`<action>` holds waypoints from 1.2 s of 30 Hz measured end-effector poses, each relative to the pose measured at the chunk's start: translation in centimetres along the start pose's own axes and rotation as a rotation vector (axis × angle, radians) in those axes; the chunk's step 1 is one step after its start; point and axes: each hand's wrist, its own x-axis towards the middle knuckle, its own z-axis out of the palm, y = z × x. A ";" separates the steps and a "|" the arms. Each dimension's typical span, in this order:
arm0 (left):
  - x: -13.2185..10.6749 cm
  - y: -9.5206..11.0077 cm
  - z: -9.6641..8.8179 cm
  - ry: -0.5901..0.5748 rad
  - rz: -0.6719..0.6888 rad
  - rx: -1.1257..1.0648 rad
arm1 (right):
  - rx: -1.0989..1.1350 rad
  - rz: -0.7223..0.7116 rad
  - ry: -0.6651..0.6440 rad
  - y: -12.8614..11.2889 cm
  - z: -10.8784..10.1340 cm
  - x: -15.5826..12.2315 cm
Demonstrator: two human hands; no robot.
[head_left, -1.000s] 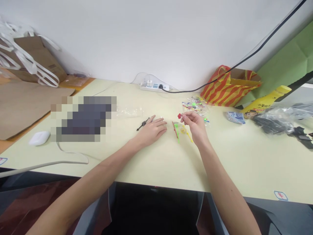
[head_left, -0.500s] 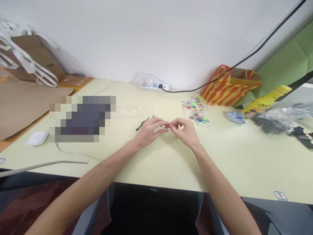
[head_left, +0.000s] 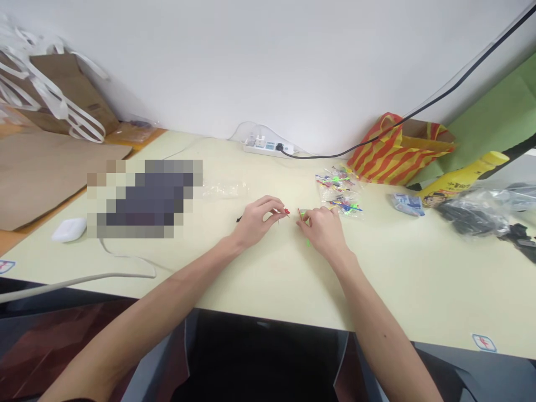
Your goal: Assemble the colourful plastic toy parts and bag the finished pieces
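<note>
My left hand (head_left: 258, 222) is closed in a pinch over the middle of the table, holding a small red plastic piece (head_left: 287, 211) at its fingertips. A short way to the right, my right hand (head_left: 324, 228) pinches a thin red stick-like piece (head_left: 299, 214) that points up from the fingers. A gap separates the two red pieces. Below the right fingers shows a bit of bright green plastic (head_left: 308, 243); whether it is held or lies on the table I cannot tell. A black piece (head_left: 239, 219) peeks out behind my left hand, mostly hidden.
Clear bags of small colourful plastic parts (head_left: 341, 192) lie behind my right hand. Further right are a striped paper bag (head_left: 393, 151), a yellow bottle (head_left: 464, 178) and a blue-white packet (head_left: 407, 204). A power strip (head_left: 268, 147) sits by the wall, and a white case (head_left: 69, 229) at left.
My hands were together at one small red piece; now they are apart, the right having moved right. The red piece stays in my left fingers. The camera view has shifted slightly.
</note>
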 end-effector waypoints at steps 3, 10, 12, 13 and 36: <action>0.0 -0.1 0.0 -0.024 -0.070 -0.078 | -0.054 0.006 -0.046 -0.2 0.2 0.0; -0.1 -0.2 0.1 -0.021 -0.096 -0.178 | -0.024 0.000 -0.098 -0.7 0.3 0.1; 0.0 -0.1 0.1 -0.007 -0.050 -0.163 | -0.004 -0.010 -0.092 -0.8 0.3 0.0; 0.0 0.0 0.0 0.002 -0.038 -0.159 | 0.012 -0.012 -0.084 -0.9 0.3 0.0; 0.4 0.4 0.1 0.047 -0.204 -0.353 | 1.355 0.183 -0.059 -1.2 -0.9 0.3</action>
